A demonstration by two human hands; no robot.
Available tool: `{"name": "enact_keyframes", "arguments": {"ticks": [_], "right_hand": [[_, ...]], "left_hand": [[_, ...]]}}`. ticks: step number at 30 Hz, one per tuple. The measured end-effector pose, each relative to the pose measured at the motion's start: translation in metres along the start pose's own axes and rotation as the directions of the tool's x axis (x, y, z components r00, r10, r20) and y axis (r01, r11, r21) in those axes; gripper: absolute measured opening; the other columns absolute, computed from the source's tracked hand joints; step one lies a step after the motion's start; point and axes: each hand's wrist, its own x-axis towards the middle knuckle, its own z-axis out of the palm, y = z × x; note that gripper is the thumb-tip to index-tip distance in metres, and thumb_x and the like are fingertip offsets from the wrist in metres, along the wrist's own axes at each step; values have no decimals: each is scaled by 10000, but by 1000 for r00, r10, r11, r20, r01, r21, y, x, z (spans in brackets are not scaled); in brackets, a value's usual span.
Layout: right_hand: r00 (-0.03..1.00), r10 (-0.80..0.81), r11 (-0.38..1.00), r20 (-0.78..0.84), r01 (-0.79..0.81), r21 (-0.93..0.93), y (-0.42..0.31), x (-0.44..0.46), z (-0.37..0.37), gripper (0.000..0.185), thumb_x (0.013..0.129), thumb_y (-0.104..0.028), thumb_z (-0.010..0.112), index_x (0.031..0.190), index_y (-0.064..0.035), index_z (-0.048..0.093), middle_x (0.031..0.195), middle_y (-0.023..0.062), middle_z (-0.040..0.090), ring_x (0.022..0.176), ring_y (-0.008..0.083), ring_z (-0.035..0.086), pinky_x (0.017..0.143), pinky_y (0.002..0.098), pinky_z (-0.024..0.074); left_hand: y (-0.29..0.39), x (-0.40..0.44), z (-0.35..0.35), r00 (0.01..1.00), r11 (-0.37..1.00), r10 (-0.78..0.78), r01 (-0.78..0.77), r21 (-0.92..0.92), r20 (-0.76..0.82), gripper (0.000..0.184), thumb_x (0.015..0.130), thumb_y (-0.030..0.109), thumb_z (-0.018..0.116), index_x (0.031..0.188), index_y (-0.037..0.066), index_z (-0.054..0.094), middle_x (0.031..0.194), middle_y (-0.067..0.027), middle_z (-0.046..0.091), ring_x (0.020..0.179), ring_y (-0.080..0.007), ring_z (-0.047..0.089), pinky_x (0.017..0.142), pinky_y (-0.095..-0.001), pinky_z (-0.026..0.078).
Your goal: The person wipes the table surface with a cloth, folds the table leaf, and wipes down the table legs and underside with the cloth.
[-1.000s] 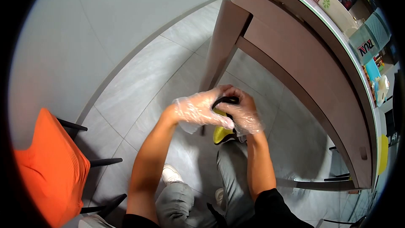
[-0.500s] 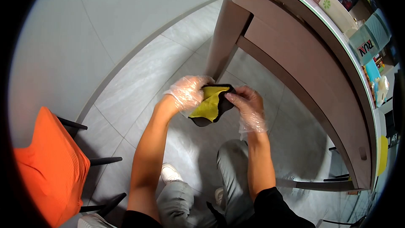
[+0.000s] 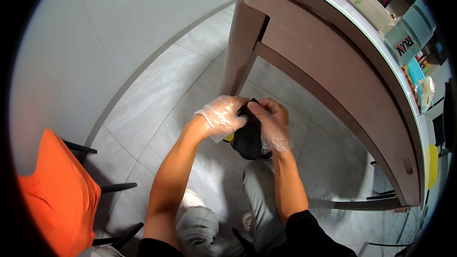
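A black and yellow cloth (image 3: 248, 139) hangs between my two hands, its black side showing and a small bit of yellow at its left edge. My left hand (image 3: 223, 115), in a clear plastic glove, is closed on the cloth's upper left part. Also gloved, my right hand (image 3: 271, 121) pinches the upper edge with thumb and fingers. The hands nearly meet at the top of the cloth. Both hold it above the grey tiled floor, near the brown table leg (image 3: 238, 47).
A brown table (image 3: 333, 57) curves along the right. On it stand a cream basket (image 3: 369, 4), a clear RUN bottle (image 3: 407, 38) and a torn white packet (image 3: 427, 90). An orange-covered chair (image 3: 62, 200) is at lower left, its black legs sticking out. A pale wall (image 3: 143, 19) rises at upper left.
The cloth has turned from its yellow side to its black side and now hangs lower. My hands have drawn closer together. The view has shifted slightly.
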Motion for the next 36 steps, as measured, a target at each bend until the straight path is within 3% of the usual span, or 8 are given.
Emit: {"name": "enact_keyframes", "arguments": {"ticks": [8,14,15,18,21,26,30,36], "right_hand": [[991,-90,980,94,72,185,36,7,-6,311,917,-146,792,1143,-27,615,1042,-2,622,939,73,559,830,245,481],[869,317,879,381,-118,-462,38,0,-12,374,881,-251,793,1081,52,705,953,144,736,892,212,685,821,382,543],[898,166,798,407,120,-591,47,-1,-14,369,895,-322,743,977,38,733,860,214,727,835,334,706,833,448,535],[868,296,592,399,161,-790,55,10,-28,348,917,-330,694,1040,-8,738,922,237,721,877,413,693,838,485,527],[995,-24,594,92,88,-800,51,11,-46,244,935,-206,675,1071,-10,726,956,221,732,857,388,708,829,461,543],[894,-352,821,-277,153,-550,14,9,-54,201,929,-24,654,1125,-16,698,960,143,737,813,273,731,793,379,591],[948,-124,984,-295,155,85,-1,19,-37,277,946,-47,668,1216,6,640,1009,62,714,832,190,719,795,341,614],[875,-35,700,-482,366,613,-12,89,29,297,1017,-236,613,1234,-33,613,1094,78,652,905,227,683,838,339,603]], "left_hand": [[17,-7,-25,995,985,17,-33,-170,-97,370,921,295,695,1094,-32,701,945,-223,707,866,-335,677,836,-390,527],[27,-16,-49,934,890,22,-181,-419,-357,234,969,164,712,1105,-20,664,935,-15,620,902,-123,567,857,-293,480],[32,-19,-55,931,871,-8,-173,-460,-364,225,969,160,712,1100,-15,663,929,-1,606,892,-111,554,845,-281,471],[20,-25,-68,882,909,-31,-171,-381,-469,235,986,187,702,1071,-28,662,892,-45,607,883,-109,564,838,-280,480],[13,-30,-81,796,989,-65,-29,-146,-602,252,973,211,704,1047,-29,679,816,-96,628,775,-156,587,758,-322,491],[-10,-37,-100,720,973,-218,212,-90,-659,253,970,186,694,1078,-41,662,803,-72,621,678,-154,615,592,-282,486],[-18,-27,-105,683,756,-431,-84,-649,-590,460,1022,233,638,1344,-67,506,1076,-162,684,683,-268,744,526,-278,572],[-31,18,-78,633,121,-557,-578,-807,-538,610,1024,201,643,1514,14,331,1243,-219,599,876,-368,743,784,-437,644]]}}
